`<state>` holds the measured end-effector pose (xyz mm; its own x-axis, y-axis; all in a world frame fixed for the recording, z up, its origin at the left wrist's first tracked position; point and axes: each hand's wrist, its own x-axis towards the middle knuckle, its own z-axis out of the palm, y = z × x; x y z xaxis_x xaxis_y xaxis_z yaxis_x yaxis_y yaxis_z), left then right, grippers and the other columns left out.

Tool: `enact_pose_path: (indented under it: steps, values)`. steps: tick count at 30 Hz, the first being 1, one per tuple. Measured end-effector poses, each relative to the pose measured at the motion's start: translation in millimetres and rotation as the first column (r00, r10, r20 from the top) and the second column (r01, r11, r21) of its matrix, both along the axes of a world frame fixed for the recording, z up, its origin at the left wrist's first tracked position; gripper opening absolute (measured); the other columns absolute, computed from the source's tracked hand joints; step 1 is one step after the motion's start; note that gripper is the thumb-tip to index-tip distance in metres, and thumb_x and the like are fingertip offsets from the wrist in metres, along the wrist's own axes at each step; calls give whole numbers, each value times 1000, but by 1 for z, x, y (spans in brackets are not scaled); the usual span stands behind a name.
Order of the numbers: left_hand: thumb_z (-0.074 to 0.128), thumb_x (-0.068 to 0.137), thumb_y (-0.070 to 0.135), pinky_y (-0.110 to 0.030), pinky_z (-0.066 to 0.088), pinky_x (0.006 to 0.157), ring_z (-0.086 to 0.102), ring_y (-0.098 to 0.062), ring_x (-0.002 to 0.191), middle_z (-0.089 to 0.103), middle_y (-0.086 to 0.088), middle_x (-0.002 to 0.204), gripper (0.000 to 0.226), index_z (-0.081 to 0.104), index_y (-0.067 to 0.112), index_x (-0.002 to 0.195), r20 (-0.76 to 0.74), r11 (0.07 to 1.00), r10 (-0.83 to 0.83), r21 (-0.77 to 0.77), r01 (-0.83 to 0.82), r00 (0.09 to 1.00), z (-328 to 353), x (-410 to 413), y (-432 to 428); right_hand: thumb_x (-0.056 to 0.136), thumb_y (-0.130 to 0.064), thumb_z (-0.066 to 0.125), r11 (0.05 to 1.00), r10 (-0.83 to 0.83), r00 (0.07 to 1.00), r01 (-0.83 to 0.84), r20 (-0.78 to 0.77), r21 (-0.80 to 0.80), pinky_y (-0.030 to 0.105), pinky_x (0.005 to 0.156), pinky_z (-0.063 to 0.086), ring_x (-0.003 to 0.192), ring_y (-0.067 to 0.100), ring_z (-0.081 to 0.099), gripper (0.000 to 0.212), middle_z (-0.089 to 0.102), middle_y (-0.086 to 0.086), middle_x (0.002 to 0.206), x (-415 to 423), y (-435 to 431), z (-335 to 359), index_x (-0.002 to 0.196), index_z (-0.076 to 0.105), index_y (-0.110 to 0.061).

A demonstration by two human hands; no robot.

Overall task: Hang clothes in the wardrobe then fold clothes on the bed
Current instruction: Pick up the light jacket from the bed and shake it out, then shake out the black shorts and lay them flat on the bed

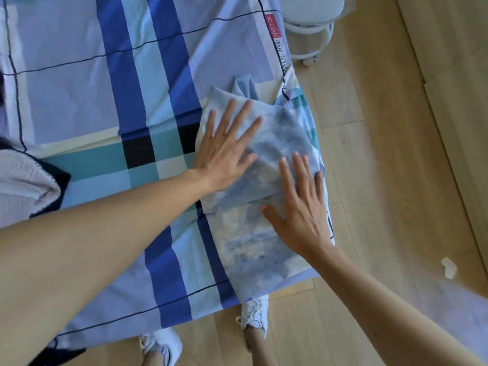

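left hand (224,151), right hand (298,207) flat, fingers spread, pressing folded garment (274,133).

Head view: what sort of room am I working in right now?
Most likely a home bedroom. A blue plaid bed sheet fills the view, a pale blue garment lies at its edge under the flat left hand and right hand, and wood-plank floor runs alongside.

We have only one view, a wide-angle camera worn on the head. It looks steeply down from close above the bed (66,96), which fills the left and centre of the frame. The wooden floor (383,154) bends down the right side, and white sneakers (254,313) sit at the bottom edge.
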<state>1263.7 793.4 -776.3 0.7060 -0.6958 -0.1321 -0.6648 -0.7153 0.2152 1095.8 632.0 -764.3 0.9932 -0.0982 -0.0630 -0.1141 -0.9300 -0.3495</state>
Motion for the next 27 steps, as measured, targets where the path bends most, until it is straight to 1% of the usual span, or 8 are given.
enact_pose_path:
  steps: [3, 5, 8, 12, 16, 21, 25, 27]
  values:
    - [28, 103, 59, -56, 0, 124, -15, -26, 155, -14, -1, 169, 72, 5, 26, 162, -290, 966, 66, 260, 13, 955, -15, 1, 3, 96, -69, 31, 991, 56, 984, -75, -168, -111, 58, 123, 4, 156, 27, -3, 81, 3, 10, 169, 1, 3, -24, 161, 14, -23]
    - [27, 103, 58, -55, 0, 124, -16, -24, 155, -16, 0, 169, 72, 1, 25, 162, -319, 951, 67, 306, 35, 945, -16, 8, 6, 96, -71, 23, 984, 48, 970, -87, -240, -153, 58, 123, 2, 156, 27, -3, 81, 1, 10, 169, 1, 6, -33, 161, 12, -24]
    - [31, 104, 55, -51, 0, 125, -15, -25, 155, -12, -3, 170, 74, 2, 21, 162, -277, 972, 33, 233, 34, 960, -6, 17, 18, 95, -72, 20, 980, 24, 961, -78, -276, -186, 59, 123, 0, 156, 27, -3, 82, 1, 10, 169, 6, 9, -30, 161, 12, -24]
    - [37, 104, 48, -48, 0, 126, -8, -27, 156, -1, -9, 170, 71, 9, 16, 162, -187, 989, 94, 132, -70, 978, 14, 36, 67, 96, -70, 24, 983, 2, 971, -46, -239, -178, 56, 123, -7, 156, 27, -7, 83, -2, 11, 169, 17, 24, -4, 162, 8, -22]
    - [38, 104, 48, -51, 3, 126, -2, -31, 156, 6, -13, 169, 71, 15, 13, 160, -107, 958, 231, 197, -207, 967, 36, 60, 164, 98, -65, 26, 985, 93, 979, -117, -183, -125, 55, 124, -7, 156, 26, -7, 81, -1, 12, 169, 46, 71, 21, 162, 6, -19]
    - [42, 103, 46, -53, 5, 125, 4, -36, 155, 12, -18, 167, 70, 22, 7, 158, -25, 906, 350, 262, -332, 936, 52, 61, 298, 97, -63, 24, 983, 174, 967, -183, -185, -34, 52, 124, -7, 156, 24, -7, 81, -1, 11, 169, 87, 156, 32, 161, 3, -18]
    - [46, 100, 50, -55, 6, 124, 2, -35, 156, 11, -17, 167, 76, 22, 8, 158, 1, 845, 459, 306, -438, 888, 62, 46, 397, 100, -56, 37, 962, 273, 943, -263, -189, 75, 53, 125, -2, 156, 25, -1, 80, 2, 11, 169, 111, 247, 35, 161, 4, -17]
    - [46, 96, 59, -56, 10, 124, 2, -33, 156, 10, -15, 168, 83, 19, 12, 159, -20, 821, 505, 321, -472, 863, 65, 36, 435, 100, -53, 44, 943, 329, 923, -311, -200, 119, 53, 125, 1, 156, 25, 0, 82, 2, 10, 169, 119, 289, 37, 161, 2, -19]
